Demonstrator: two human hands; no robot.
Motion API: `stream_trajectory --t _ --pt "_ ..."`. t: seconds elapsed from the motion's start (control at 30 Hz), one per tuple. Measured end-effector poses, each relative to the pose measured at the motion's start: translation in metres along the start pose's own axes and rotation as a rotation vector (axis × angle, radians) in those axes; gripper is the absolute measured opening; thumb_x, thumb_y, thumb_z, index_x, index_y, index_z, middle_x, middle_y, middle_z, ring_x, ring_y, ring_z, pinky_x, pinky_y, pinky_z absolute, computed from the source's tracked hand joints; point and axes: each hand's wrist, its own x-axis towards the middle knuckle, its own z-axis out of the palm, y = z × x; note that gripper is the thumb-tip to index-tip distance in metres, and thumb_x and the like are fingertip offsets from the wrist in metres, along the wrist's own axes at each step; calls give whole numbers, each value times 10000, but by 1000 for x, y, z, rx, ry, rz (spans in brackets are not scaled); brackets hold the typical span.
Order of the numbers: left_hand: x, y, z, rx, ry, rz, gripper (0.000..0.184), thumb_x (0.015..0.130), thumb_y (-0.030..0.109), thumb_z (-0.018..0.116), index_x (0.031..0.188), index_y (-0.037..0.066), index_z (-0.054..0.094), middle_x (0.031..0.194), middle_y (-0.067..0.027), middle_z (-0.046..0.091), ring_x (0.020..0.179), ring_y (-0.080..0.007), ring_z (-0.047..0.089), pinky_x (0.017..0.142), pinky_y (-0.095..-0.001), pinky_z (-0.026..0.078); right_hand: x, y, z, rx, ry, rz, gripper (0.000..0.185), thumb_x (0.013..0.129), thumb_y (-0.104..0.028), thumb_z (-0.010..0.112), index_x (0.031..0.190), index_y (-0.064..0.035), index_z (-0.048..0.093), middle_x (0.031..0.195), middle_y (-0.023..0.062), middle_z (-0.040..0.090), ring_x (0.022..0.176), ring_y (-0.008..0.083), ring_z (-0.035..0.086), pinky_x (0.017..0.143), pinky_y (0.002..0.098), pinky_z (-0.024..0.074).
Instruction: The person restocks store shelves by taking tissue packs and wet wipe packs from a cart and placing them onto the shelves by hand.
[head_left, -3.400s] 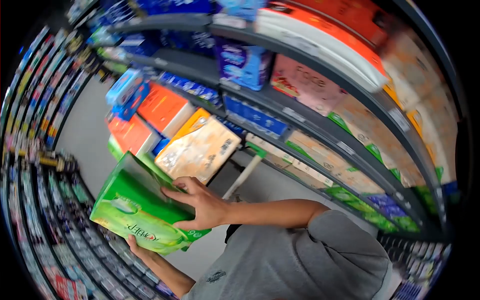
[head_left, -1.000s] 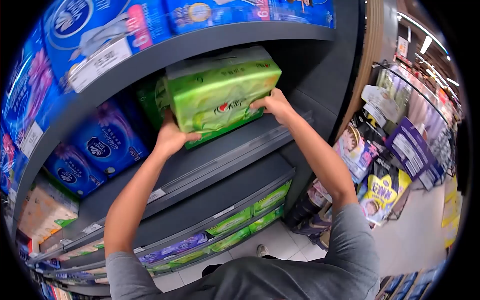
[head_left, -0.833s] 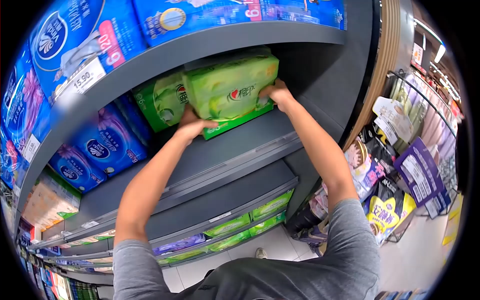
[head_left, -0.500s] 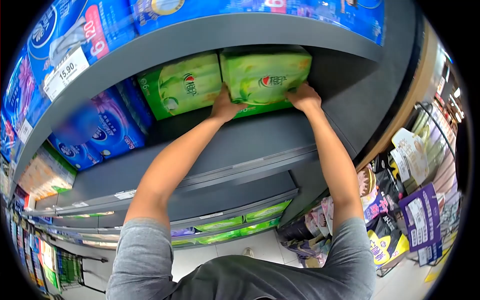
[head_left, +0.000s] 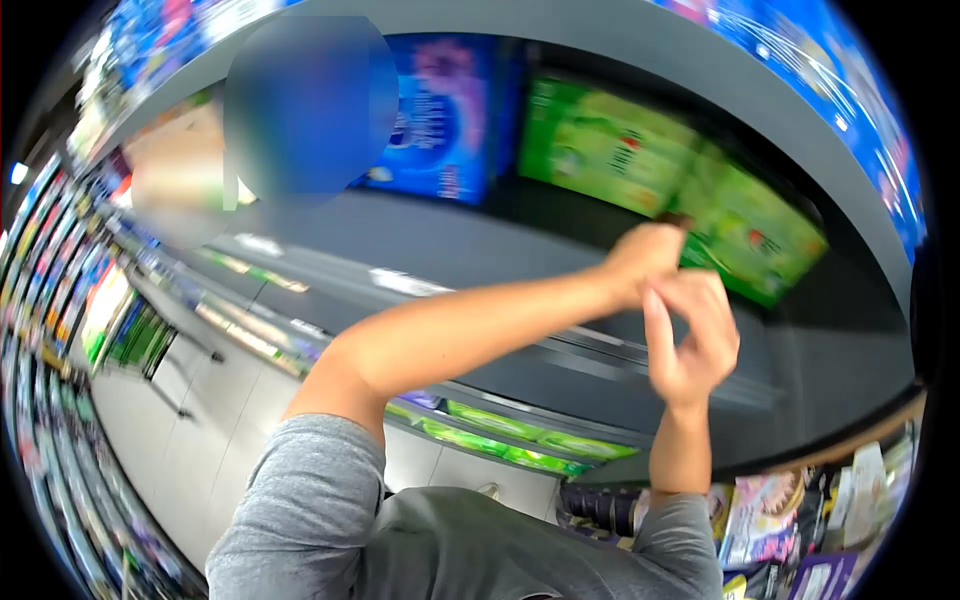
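Two green tissue packs sit side by side on the dark shelf, the left pack (head_left: 600, 140) and the right pack (head_left: 765, 225). My left hand (head_left: 645, 258) is at the shelf front, before the lower part where the packs meet. Its fingers are blurred and partly hidden, so I cannot tell whether it touches a pack. Just below and to the right, my right hand (head_left: 697, 330) is off the packs, thumb apart from its bent fingers and nothing in it. The two hands overlap in the view.
Blue tissue packs (head_left: 440, 130) stand farther left on the same shelf (head_left: 450, 230). A green shopping cart (head_left: 140, 335) is in the aisle at left. Hanging bagged goods (head_left: 765, 520) are at lower right. More green packs (head_left: 500, 425) lie on a lower shelf.
Both hands have come away from the sides of the right green pack, which now rests lined up beside the left one. The view has turned left.
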Motion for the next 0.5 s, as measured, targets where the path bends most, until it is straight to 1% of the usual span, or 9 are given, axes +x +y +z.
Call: stream_trajectory --t 0.03,0.07,0.13,0.2,0.23,0.3,0.37,0.43,0.5 --pt "-28 19 -31 1 58 100 440 752 54 626 1174 -23 531 1113 -231 583 1069 -376 548 893 -406 455 -5 -17 18 71 39 -17 110 673 75 678 766 33 636 704 119 638 624 254 580 633 329 474" --pt "-56 28 -60 -72 145 221 432 759 56 642 1169 -18 527 1139 -223 566 1098 -372 532 905 -417 455 -10 -33 36 179 50 -16 75 682 76 649 742 37 625 672 116 628 610 242 564 643 339 477" --pt "-119 32 -113 -23 159 154 425 775 29 662 1180 20 534 1120 -181 574 1017 -353 578 865 -382 486 -18 -75 80 452 55 82 16 718 48 624 733 44 626 631 95 624 606 215 565 660 348 496" --pt "-195 26 -165 -25 112 -43 447 788 35 664 1215 33 529 1079 -147 597 947 -283 626 760 -346 520 -30 -115 130 691 -34 143 52 704 70 628 746 44 643 645 99 635 603 204 590 597 323 493" --pt "-241 13 -189 -35 169 -46 483 777 70 678 1235 41 527 1071 -147 599 933 -280 634 747 -357 521 -32 -139 159 755 -96 199 56 703 77 638 748 44 644 652 104 635 586 207 592 570 298 477" --pt "-335 -4 -228 97 225 -300 550 719 154 693 1229 23 533 1070 -162 604 926 -290 637 757 -358 518 -52 -183 221 869 -249 324 35 736 49 660 753 19 652 659 101 633 574 176 592 548 270 455" --pt "-441 -29 -249 250 273 -692 467 737 154 680 1167 15 562 1001 -185 631 912 -331 627 762 -387 511 -68 -232 278 998 -481 491 18 787 -9 671 776 5 667 690 87 652 606 134 608 567 248 466" --pt "-580 -62 -259 345 141 -985 427 772 225 668 1133 23 563 1048 -190 623 957 -372 603 822 -437 487 -95 -275 336 1106 -644 550 44 806 -34 670 786 4 672 705 84 660 621 122 615 578 243 471" --pt "-712 -54 -269 362 28 -1354 444 793 271 643 1169 50 564 1076 -191 621 1030 -353 583 850 -439 484 -135 -309 405 1206 -988 838 102 839 -83 652 836 17 673 725 74 672 647 104 624 594 233 479"
